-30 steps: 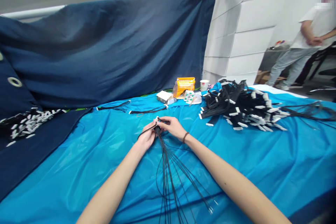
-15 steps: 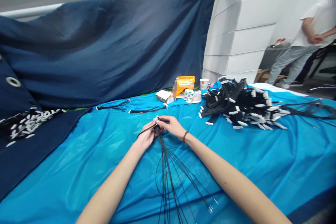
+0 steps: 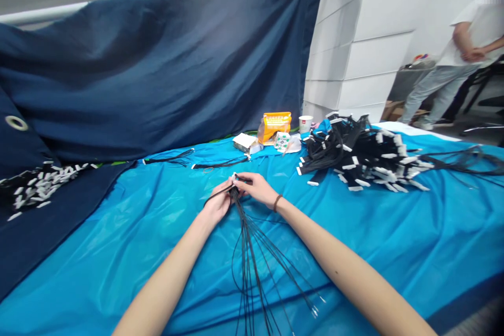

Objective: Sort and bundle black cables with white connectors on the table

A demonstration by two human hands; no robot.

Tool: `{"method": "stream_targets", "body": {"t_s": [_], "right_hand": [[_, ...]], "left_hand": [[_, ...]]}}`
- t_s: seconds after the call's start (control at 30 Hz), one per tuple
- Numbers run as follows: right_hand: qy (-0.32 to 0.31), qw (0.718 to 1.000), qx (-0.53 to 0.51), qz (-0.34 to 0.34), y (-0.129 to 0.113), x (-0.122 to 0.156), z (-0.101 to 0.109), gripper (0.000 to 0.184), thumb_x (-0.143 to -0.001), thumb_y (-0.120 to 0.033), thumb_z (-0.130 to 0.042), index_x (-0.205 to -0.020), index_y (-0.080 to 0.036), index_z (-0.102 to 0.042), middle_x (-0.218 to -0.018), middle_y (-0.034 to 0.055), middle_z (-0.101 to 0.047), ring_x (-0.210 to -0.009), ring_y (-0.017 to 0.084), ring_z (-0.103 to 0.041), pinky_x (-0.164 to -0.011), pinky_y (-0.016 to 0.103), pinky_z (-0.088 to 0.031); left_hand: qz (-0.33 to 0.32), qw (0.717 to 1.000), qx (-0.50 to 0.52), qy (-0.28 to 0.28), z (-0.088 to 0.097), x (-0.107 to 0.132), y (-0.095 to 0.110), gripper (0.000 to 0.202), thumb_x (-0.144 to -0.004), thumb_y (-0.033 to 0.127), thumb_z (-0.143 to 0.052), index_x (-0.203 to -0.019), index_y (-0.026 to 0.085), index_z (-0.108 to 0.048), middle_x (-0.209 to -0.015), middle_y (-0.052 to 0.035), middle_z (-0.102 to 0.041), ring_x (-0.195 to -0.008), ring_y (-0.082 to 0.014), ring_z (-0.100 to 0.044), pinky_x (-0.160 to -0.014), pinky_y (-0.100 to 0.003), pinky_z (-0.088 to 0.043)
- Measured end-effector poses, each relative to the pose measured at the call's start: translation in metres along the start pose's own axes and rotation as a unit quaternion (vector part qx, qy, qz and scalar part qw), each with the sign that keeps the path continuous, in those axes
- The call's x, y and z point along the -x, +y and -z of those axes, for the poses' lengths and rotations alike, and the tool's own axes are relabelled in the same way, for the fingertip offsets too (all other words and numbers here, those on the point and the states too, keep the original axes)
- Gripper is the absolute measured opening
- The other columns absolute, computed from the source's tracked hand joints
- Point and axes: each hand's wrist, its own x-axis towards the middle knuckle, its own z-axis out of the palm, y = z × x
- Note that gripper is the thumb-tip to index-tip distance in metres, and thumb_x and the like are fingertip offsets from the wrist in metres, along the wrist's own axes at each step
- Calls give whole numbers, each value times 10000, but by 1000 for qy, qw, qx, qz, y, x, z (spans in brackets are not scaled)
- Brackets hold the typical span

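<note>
A bundle of thin black cables (image 3: 255, 262) fans out toward me over the blue plastic sheet (image 3: 374, 236). Their far ends are gathered between both hands at the table's middle. My left hand (image 3: 217, 203) pinches the gathered ends from the left. Touching it from the right, my right hand (image 3: 256, 188), with a dark band on its wrist, grips the same ends. One loose black strand loops out to the left of my left hand.
A large heap of black cables with white tags (image 3: 362, 160) lies at the right. An orange bag (image 3: 275, 126), a paper cup (image 3: 305, 124) and small boxes (image 3: 246, 143) stand at the back. White tags (image 3: 35, 186) lie on dark blue cloth (image 3: 157, 73) at left. A person (image 3: 464, 47) stands far right.
Both hands stay on the cable ends with hardly any motion. The view has drifted slightly, so everything sits a little higher and more to the left.
</note>
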Motion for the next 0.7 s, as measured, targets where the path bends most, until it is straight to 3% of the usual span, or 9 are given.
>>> {"method": "stream_targets", "body": {"t_s": [0.7], "right_hand": [[-7, 999, 30, 8, 1, 0, 1, 305, -772, -316, -539, -1018, -153, -618, -880, 46, -653, -729, 139, -598, -639, 234, -485]], "left_hand": [[0, 1000, -6, 11, 1, -2, -1, 119, -770, 182, -542, -754, 94, -621, -611, -45, -625, -534, -115, -577, -590, -245, -503]]}}
